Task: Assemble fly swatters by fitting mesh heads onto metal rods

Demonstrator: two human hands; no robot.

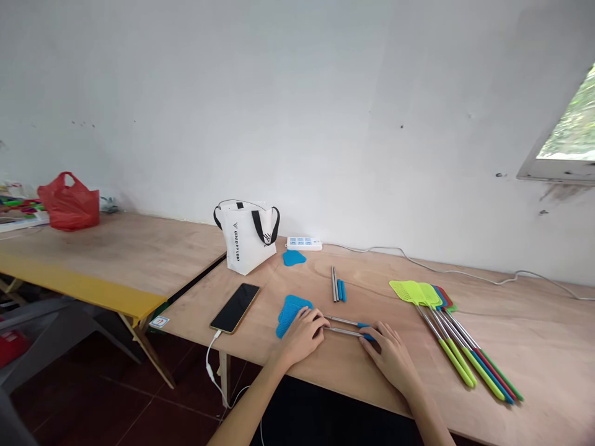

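Two blue fly swatters lie side by side near the front edge of the table, their mesh heads [290,313] overlapping on the left. My left hand [304,334] is closed over them where the heads meet the metal rods [344,331]. My right hand [385,350] rests on the blue handles [367,337], its thumb on the near side and its fingers curved over them; most of the handles is hidden under it. Behind my hands lie loose metal tubes [333,285] and short blue handles [342,290]. Another blue swatter head [294,257] lies farther back.
Several assembled swatters [446,334] in yellow-green, red, blue and green lie fanned at right. To the left are a phone [235,308] on a white cable and a white bag [246,241]. A power strip [304,243] sits by the wall. A red bag [69,204] stands on the neighbouring table.
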